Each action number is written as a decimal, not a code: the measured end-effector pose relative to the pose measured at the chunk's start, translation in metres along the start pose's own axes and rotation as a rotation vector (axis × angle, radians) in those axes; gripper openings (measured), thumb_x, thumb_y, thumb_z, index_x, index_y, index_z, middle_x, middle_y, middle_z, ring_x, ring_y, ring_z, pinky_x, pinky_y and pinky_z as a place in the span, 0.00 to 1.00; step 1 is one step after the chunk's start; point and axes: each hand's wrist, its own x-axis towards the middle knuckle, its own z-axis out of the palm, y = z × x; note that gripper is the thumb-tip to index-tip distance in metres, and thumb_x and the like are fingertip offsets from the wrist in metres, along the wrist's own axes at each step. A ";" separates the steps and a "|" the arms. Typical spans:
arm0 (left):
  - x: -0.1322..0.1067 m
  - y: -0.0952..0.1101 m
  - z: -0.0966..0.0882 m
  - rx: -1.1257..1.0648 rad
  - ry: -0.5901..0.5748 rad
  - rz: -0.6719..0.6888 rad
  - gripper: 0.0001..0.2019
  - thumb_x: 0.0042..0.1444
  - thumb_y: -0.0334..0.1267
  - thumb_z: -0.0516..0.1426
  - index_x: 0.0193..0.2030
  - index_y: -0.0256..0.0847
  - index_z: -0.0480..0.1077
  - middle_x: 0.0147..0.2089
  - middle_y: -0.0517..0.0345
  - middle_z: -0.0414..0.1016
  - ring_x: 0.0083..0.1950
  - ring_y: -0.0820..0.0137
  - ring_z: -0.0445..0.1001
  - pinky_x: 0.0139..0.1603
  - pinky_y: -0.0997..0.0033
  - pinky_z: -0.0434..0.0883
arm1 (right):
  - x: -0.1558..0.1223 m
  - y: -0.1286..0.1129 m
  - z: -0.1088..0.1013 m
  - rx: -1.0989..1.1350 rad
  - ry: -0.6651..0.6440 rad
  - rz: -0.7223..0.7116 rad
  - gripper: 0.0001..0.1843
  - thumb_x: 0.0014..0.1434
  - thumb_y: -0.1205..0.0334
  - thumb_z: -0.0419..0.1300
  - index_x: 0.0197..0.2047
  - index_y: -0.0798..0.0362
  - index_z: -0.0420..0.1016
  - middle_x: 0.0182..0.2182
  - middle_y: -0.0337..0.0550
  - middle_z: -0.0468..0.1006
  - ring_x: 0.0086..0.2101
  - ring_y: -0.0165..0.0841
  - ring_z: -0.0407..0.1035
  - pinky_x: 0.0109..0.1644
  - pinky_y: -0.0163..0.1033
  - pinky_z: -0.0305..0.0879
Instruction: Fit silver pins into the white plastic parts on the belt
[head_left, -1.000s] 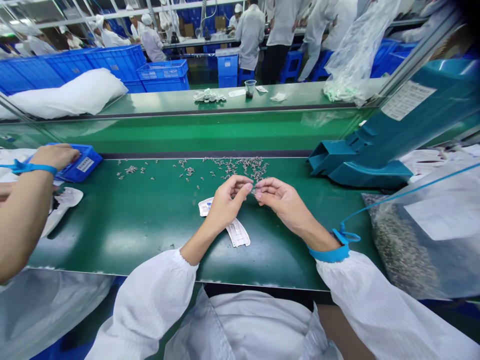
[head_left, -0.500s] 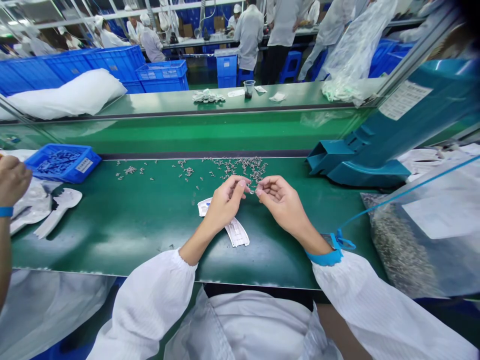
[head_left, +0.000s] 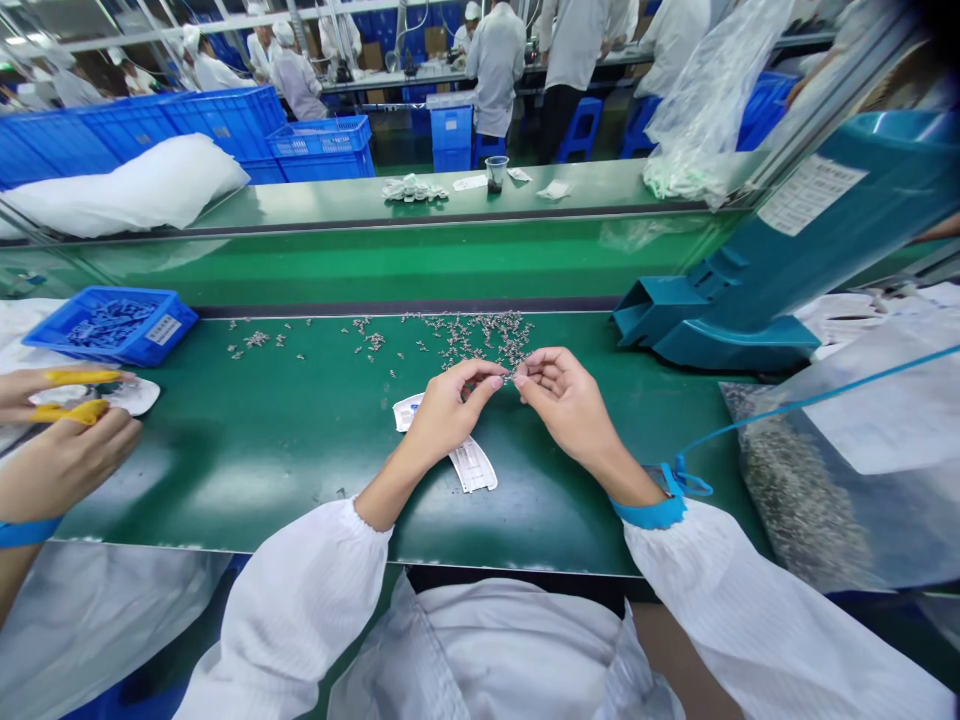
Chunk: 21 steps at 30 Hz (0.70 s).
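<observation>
My left hand and my right hand meet above the green workbench, their fingertips pinched together on a tiny metal part. The part is mostly hidden by my fingers. Just behind them lies a scatter of small silver metal parts. A white printed paper strip lies under my left wrist. A blue strap circles my right wrist.
A co-worker's hands in yellow finger cots work at the left, beside a blue crate. A teal chute stands to the right, and a clear bag of metal parts lies at the right edge.
The co-worker's hands have moved from the blue crate to the left edge, now showing yellow finger cots. My hands have barely moved, and the whole view has shifted slightly.
</observation>
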 end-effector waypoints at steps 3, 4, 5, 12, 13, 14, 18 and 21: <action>-0.001 0.002 0.001 0.062 0.009 0.044 0.09 0.68 0.37 0.52 0.45 0.43 0.74 0.44 0.54 0.76 0.48 0.66 0.73 0.51 0.66 0.67 | -0.002 0.001 0.000 -0.029 -0.018 -0.034 0.15 0.57 0.54 0.65 0.41 0.46 0.63 0.35 0.38 0.73 0.36 0.32 0.69 0.41 0.40 0.70; -0.002 0.002 0.001 0.078 0.014 0.057 0.09 0.68 0.38 0.51 0.44 0.42 0.73 0.44 0.54 0.74 0.49 0.66 0.71 0.52 0.66 0.66 | -0.002 0.001 0.001 -0.048 -0.020 -0.055 0.14 0.59 0.55 0.64 0.41 0.46 0.63 0.35 0.38 0.73 0.36 0.32 0.70 0.42 0.40 0.70; -0.002 0.003 0.002 0.090 0.019 0.067 0.10 0.69 0.38 0.50 0.44 0.42 0.72 0.44 0.53 0.73 0.49 0.65 0.70 0.53 0.65 0.65 | -0.003 0.001 0.001 -0.072 -0.019 -0.078 0.13 0.60 0.56 0.64 0.42 0.46 0.63 0.36 0.39 0.73 0.37 0.32 0.70 0.42 0.40 0.70; -0.003 0.003 0.004 0.063 0.021 0.015 0.18 0.70 0.47 0.46 0.31 0.43 0.64 0.33 0.58 0.66 0.38 0.67 0.65 0.46 0.65 0.64 | -0.009 -0.001 0.004 -0.205 -0.024 -0.201 0.09 0.62 0.58 0.61 0.42 0.45 0.63 0.38 0.40 0.74 0.39 0.35 0.71 0.45 0.42 0.69; -0.003 0.003 0.004 0.039 0.011 -0.008 0.19 0.70 0.49 0.47 0.29 0.43 0.63 0.30 0.59 0.65 0.36 0.67 0.65 0.44 0.66 0.64 | -0.009 -0.002 0.004 -0.216 -0.022 -0.214 0.09 0.62 0.59 0.61 0.42 0.45 0.63 0.38 0.40 0.74 0.39 0.35 0.71 0.45 0.43 0.69; -0.002 0.002 0.004 0.007 -0.004 -0.032 0.20 0.69 0.51 0.47 0.28 0.43 0.62 0.29 0.60 0.64 0.34 0.68 0.64 0.42 0.66 0.65 | -0.010 -0.003 0.004 -0.227 -0.015 -0.229 0.09 0.62 0.59 0.60 0.42 0.45 0.63 0.38 0.40 0.74 0.39 0.35 0.71 0.45 0.43 0.69; 0.002 0.003 0.004 -0.161 -0.099 -0.139 0.25 0.68 0.57 0.43 0.26 0.43 0.61 0.26 0.60 0.65 0.30 0.70 0.67 0.34 0.69 0.68 | -0.013 -0.006 0.004 -0.276 0.002 -0.276 0.08 0.62 0.60 0.60 0.40 0.45 0.62 0.37 0.41 0.75 0.39 0.37 0.71 0.45 0.44 0.69; 0.004 0.007 0.001 -0.231 -0.144 -0.186 0.27 0.65 0.60 0.45 0.24 0.42 0.62 0.26 0.59 0.68 0.30 0.70 0.70 0.33 0.70 0.70 | -0.016 -0.006 0.007 -0.277 0.029 -0.331 0.08 0.61 0.61 0.60 0.38 0.44 0.62 0.37 0.42 0.75 0.39 0.38 0.71 0.45 0.45 0.69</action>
